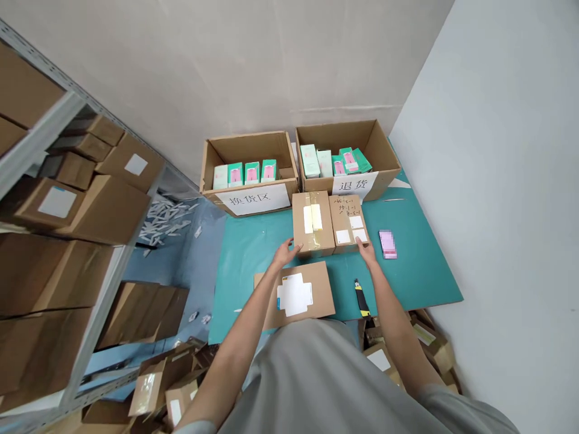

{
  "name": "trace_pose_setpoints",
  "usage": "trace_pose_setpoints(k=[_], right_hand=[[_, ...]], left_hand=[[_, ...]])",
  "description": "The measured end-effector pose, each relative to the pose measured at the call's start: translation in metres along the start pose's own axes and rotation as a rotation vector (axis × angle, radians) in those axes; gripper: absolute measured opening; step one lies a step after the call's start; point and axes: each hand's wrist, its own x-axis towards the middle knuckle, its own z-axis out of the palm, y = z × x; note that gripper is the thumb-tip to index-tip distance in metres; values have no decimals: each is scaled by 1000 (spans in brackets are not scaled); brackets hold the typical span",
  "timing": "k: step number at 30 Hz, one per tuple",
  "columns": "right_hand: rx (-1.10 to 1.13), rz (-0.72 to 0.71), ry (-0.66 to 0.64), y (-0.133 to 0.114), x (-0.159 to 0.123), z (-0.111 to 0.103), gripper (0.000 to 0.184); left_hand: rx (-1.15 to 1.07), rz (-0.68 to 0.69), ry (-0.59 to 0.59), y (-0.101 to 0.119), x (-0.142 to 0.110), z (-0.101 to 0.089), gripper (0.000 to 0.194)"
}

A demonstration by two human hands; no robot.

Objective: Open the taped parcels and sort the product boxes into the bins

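Observation:
Two closed cardboard boxes stand side by side on the green tabletop. Clear tape and pale labels run down the left one, the taped cardboard box; the other, the cardboard box with handwriting, has small white labels. My left hand grips the near left corner of the taped box, thumb toward its top. At the near right corner of the handwritten box, my right hand holds on, thumb over a label and other fingers mostly hidden. Closer to me lies a flat cardboard box with a white cross-shaped label, partly under my left forearm.
Two open cartons with handwritten signs, the left carton and right carton, hold small green-and-white boxes. A yellow-black utility knife and a phone lie on the green table. Shelves of boxes stand left; boxes lie below.

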Motion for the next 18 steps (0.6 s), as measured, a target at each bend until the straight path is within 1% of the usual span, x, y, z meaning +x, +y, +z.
trace_pose_setpoints(k=[2, 4, 5, 6, 8, 10, 11, 13, 14, 16, 18], right_hand=[[-94, 28, 1, 12, -21, -2, 92], [-214, 82, 13, 31, -54, -7, 102], [-277, 113, 19, 42, -73, -10, 103], [-335, 143, 21, 53, -93, -14, 99], [-422, 188, 8, 74, -131, -21, 80], [-459, 206, -25, 88, -159, -25, 58], [-463, 208, -44, 93, -169, -25, 50], [-447, 206, -83, 96, -181, -21, 39], [-428, 200, -103, 95, -183, -17, 36], [-375, 180, -136, 88, -181, -6, 35], [-311, 158, -156, 75, -174, 8, 39]], left_hand=[[76, 51, 89, -12, -21, -10, 88], [181, 110, 219, -32, -49, -24, 89], [226, 125, 284, -45, -66, -33, 91], [251, 119, 339, -58, -83, -42, 93], [234, 47, 400, -87, -117, -61, 99], [174, -46, 395, -116, -148, -75, 102], [135, -89, 371, -129, -161, -79, 101], [53, -164, 310, -150, -180, -83, 98], [16, -192, 283, -158, -186, -83, 96], [-42, -222, 240, -168, -190, -81, 93], [-84, -182, 202, -169, -183, -78, 89]])
